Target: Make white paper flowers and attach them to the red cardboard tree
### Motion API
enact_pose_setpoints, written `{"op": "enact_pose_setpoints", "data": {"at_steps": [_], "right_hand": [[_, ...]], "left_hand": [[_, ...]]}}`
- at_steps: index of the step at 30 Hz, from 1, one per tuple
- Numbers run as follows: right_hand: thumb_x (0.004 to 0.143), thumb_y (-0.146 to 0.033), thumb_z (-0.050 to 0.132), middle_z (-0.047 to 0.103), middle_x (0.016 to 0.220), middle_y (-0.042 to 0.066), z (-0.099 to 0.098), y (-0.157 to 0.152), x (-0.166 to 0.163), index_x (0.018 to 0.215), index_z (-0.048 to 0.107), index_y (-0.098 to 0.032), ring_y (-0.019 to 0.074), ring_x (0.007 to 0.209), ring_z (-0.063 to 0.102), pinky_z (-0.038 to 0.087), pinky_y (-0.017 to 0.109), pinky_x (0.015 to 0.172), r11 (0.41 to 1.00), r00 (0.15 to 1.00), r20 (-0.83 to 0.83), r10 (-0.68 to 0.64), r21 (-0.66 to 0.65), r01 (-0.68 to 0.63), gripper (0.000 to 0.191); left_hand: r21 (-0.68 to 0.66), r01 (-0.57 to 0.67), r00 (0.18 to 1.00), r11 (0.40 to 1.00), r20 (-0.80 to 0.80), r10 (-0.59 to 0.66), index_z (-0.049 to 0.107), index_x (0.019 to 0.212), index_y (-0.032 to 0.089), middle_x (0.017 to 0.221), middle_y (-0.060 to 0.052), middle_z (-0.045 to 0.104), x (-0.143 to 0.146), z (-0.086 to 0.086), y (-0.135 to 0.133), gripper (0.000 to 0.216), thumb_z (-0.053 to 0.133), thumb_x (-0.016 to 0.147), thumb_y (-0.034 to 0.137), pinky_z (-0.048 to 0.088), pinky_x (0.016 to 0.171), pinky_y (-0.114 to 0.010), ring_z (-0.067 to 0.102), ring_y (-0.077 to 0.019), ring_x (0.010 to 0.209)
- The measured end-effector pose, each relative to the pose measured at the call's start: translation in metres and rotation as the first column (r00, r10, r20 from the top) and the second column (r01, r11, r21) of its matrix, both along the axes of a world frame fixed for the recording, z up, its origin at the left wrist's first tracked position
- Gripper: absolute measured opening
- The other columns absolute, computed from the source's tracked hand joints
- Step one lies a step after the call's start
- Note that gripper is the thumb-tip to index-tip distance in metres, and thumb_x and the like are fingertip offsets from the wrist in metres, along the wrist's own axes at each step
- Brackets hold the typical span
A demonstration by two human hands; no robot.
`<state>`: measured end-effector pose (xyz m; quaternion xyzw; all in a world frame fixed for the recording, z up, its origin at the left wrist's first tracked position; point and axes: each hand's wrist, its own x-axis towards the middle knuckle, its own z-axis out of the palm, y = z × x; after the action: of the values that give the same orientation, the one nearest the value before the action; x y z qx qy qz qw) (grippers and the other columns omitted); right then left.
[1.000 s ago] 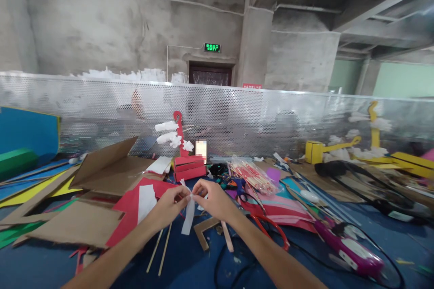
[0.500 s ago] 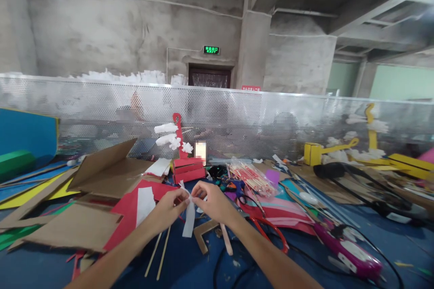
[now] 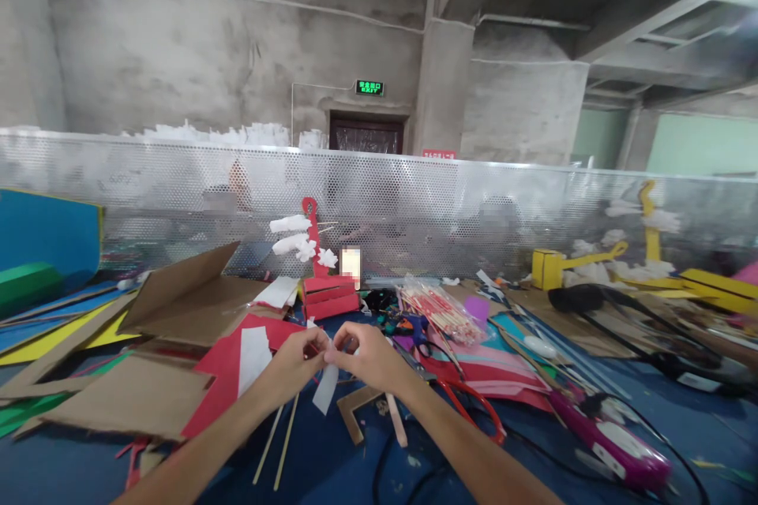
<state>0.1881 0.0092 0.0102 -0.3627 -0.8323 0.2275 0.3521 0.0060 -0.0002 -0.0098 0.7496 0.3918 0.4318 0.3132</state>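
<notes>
The person's left hand [image 3: 296,360] and right hand [image 3: 372,357] meet, each with thumb and finger pinched on a white strip [image 3: 325,392], whose tail hangs toward six o'clock. At two o'clock from them, a clear plastic bag [image 3: 467,327] holds pale and red sticks [image 3: 435,306]; at twelve stands a red box [image 3: 330,297], its inside hidden.

two hands [image 3: 372,357], one held white strip [image 3: 325,393]

Strip [image 3: 325,394] between left hand [image 3: 296,363] and right hand [image 3: 374,359], cardboard [image 3: 136,394] left, bagged sticks [image 3: 438,309] right, barrier [image 3: 154,197] behind
</notes>
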Motion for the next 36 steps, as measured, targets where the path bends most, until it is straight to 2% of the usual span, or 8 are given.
{"op": "enact_pose_setpoints", "data": {"at_steps": [6,12,20,26,30,36], "right_hand": [[0.077,-0.033,0.064,0.067,0.077,0.002,0.0005,0.0023,0.0012,0.083,0.065,-0.016,0.0133,0.067,0.061,0.044,0.021,0.060,0.999,0.999,-0.050,0.013,-0.031,-0.014,0.018],[0.078,-0.029,0.063,0.067,0.075,0.002,0.0004,0.0044,0.0009,0.081,0.065,-0.016,0.0131,0.066,0.061,0.043,0.019,0.057,1.000,0.999,-0.054,-0.001,-0.019,0.000,0.013],[0.078,-0.023,0.060,0.067,0.075,0.002,-0.0019,0.0060,-0.0003,0.081,0.064,-0.016,0.0129,0.066,0.060,0.043,0.019,0.058,1.000,0.996,-0.088,-0.004,-0.013,0.003,0.009],[0.076,-0.019,0.059,0.066,0.074,0.002,-0.0026,0.0055,-0.0005,0.082,0.062,-0.016,0.0135,0.069,0.062,0.045,0.020,0.062,0.997,0.989,-0.143,0.033,-0.060,-0.042,0.007],[0.077,-0.023,0.061,0.066,0.073,0.002,-0.0012,0.0032,-0.0004,0.083,0.062,-0.016,0.0141,0.068,0.063,0.046,0.020,0.060,0.994,0.986,-0.158,0.045,-0.086,-0.060,0.009],[0.077,-0.029,0.062,0.068,0.075,0.003,-0.0010,0.0022,-0.0009,0.081,0.063,-0.015,0.0149,0.069,0.064,0.046,0.021,0.060,0.995,0.990,-0.140,0.029,-0.090,-0.042,0.014]], "left_hand": [[-0.015,0.021,0.999,1.000,0.041,-0.021,0.052,0.075,0.015,0.063,0.004,0.047,0.0013,0.0006,-0.0010,0.028,0.056,0.082,0.041,0.033,0.052,-0.020,0.042,-0.0102,0.057],[-0.039,0.044,0.996,0.998,0.073,-0.041,0.050,0.076,0.016,0.066,0.003,0.048,0.0009,0.0015,0.0000,0.027,0.058,0.081,0.041,0.038,0.054,-0.021,0.048,-0.0119,0.059],[0.006,-0.040,0.998,0.999,0.046,0.040,0.050,0.076,0.016,0.066,0.003,0.050,-0.0019,-0.0011,0.0049,0.021,0.058,0.081,0.035,0.037,0.055,-0.020,0.048,-0.0118,0.060],[0.029,-0.045,0.998,0.999,0.042,0.044,0.050,0.076,0.016,0.068,0.002,0.053,-0.0007,0.0015,0.0028,0.024,0.057,0.081,0.038,0.039,0.057,-0.021,0.049,-0.0125,0.062],[0.014,-0.011,0.998,1.000,0.061,0.011,0.051,0.078,0.016,0.069,0.001,0.053,0.0005,0.0006,0.0023,0.024,0.058,0.081,0.039,0.040,0.056,-0.021,0.050,-0.0127,0.062],[0.041,-0.008,0.998,0.999,0.064,0.006,0.051,0.081,0.017,0.074,0.000,0.055,0.0013,-0.0017,0.0019,0.016,0.058,0.082,0.031,0.040,0.055,-0.020,0.051,-0.0120,0.064]]}}
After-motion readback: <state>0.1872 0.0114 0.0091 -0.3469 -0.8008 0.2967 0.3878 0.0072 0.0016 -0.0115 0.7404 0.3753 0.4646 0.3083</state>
